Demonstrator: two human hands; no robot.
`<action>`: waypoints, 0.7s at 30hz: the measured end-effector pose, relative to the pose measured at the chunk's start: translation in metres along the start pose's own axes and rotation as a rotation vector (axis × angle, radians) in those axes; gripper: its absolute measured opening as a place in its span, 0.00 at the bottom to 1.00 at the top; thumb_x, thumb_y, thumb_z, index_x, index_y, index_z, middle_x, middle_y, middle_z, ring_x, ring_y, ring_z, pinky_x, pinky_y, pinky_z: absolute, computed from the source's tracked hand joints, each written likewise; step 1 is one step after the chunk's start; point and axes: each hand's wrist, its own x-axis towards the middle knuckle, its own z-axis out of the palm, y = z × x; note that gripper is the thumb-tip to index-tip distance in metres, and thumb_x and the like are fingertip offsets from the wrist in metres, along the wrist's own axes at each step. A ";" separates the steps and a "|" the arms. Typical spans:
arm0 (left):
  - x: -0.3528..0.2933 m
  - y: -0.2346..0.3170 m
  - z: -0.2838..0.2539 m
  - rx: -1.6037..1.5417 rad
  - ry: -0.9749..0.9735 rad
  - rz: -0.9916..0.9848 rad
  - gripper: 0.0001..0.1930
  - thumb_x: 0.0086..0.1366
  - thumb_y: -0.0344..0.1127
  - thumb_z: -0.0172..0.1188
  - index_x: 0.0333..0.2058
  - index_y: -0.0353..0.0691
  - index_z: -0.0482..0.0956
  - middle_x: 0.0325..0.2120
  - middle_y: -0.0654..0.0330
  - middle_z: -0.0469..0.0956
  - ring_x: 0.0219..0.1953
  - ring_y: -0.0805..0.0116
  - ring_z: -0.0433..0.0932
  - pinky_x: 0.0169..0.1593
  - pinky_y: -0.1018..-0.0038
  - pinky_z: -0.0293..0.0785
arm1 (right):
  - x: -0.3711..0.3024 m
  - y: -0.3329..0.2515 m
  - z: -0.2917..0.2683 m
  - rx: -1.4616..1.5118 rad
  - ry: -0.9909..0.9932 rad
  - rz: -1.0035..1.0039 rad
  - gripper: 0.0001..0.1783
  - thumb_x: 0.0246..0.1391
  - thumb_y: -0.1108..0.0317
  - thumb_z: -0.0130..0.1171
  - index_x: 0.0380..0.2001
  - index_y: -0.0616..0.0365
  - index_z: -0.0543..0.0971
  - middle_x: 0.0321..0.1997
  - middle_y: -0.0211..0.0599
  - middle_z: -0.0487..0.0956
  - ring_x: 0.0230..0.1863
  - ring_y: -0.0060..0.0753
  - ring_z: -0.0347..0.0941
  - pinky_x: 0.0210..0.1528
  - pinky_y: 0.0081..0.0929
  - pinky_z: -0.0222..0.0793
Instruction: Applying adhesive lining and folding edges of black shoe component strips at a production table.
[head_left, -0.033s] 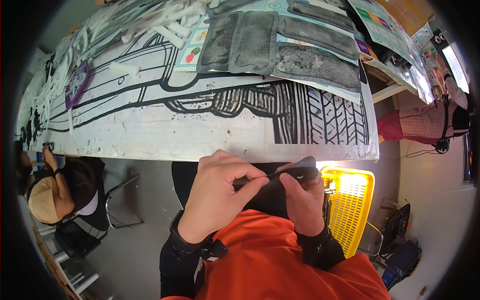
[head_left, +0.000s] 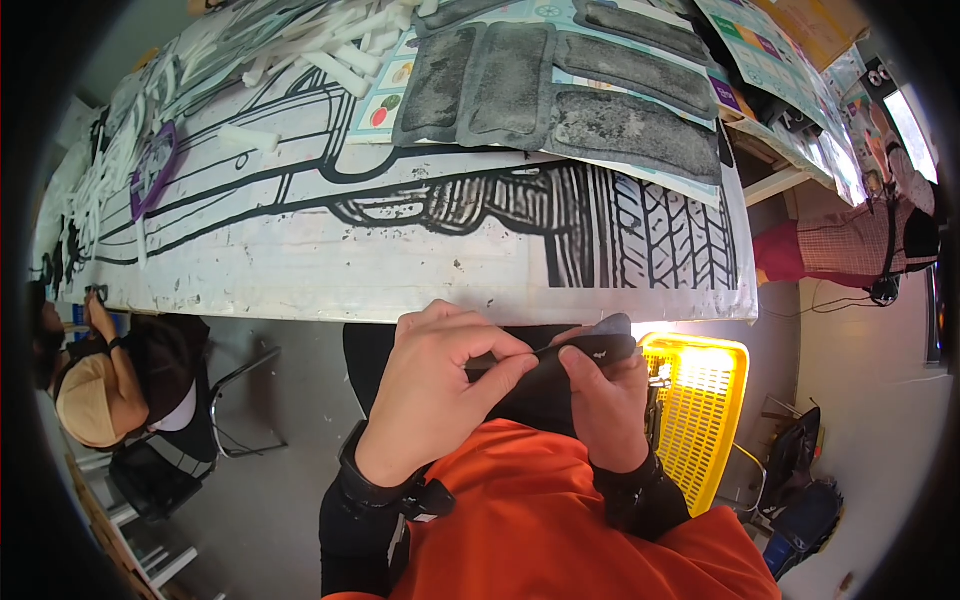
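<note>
My right hand [head_left: 612, 405] grips a black, smooth, flexible-looking flat piece [head_left: 612, 343] with a rounded end and a small white mark, its thumb pressed on the face. Close beside it, my left hand [head_left: 440, 385] has thumb and forefinger pinched together at the left end of that piece. Something thin shows at those fingertips, too small to make out. Both hands are just off the near edge of the table [head_left: 400, 290], above my lap.
Several grey, padded flat pieces [head_left: 635, 130] lie on printed sheets on the table. White tube-like pieces [head_left: 340, 70] and a purple oval frame [head_left: 155, 170] are farther left. A yellow plastic basket [head_left: 695, 420] stands at my right. One person [head_left: 110, 390] sits left; another [head_left: 850, 240] is at right.
</note>
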 end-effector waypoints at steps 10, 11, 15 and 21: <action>0.001 -0.003 0.000 -0.024 0.001 0.001 0.05 0.56 0.30 0.73 0.32 0.40 0.87 0.28 0.61 0.85 0.36 0.61 0.79 0.47 0.68 0.72 | 0.000 0.003 0.007 0.046 0.018 -0.045 0.06 0.59 0.75 0.69 0.39 0.62 0.86 0.33 0.25 0.84 0.32 0.13 0.75 0.36 0.15 0.70; 0.001 -0.003 0.002 0.001 0.015 0.012 0.05 0.56 0.30 0.73 0.32 0.40 0.88 0.28 0.62 0.84 0.36 0.62 0.79 0.47 0.68 0.72 | 0.000 0.003 0.006 0.047 0.018 -0.046 0.06 0.59 0.75 0.69 0.39 0.62 0.86 0.33 0.25 0.84 0.32 0.13 0.75 0.36 0.15 0.70; 0.004 0.004 0.005 0.011 0.063 0.027 0.06 0.56 0.30 0.73 0.34 0.41 0.88 0.27 0.63 0.84 0.35 0.62 0.78 0.47 0.67 0.71 | 0.003 0.005 0.005 0.050 -0.003 -0.053 0.08 0.59 0.77 0.68 0.42 0.62 0.85 0.33 0.25 0.84 0.33 0.14 0.76 0.38 0.16 0.72; 0.004 -0.003 0.009 0.059 0.051 0.004 0.07 0.55 0.30 0.74 0.34 0.42 0.88 0.29 0.64 0.85 0.34 0.63 0.77 0.46 0.69 0.71 | 0.007 0.002 -0.006 0.121 0.012 -0.020 0.12 0.58 0.79 0.67 0.45 0.65 0.82 0.38 0.29 0.84 0.35 0.16 0.78 0.41 0.16 0.75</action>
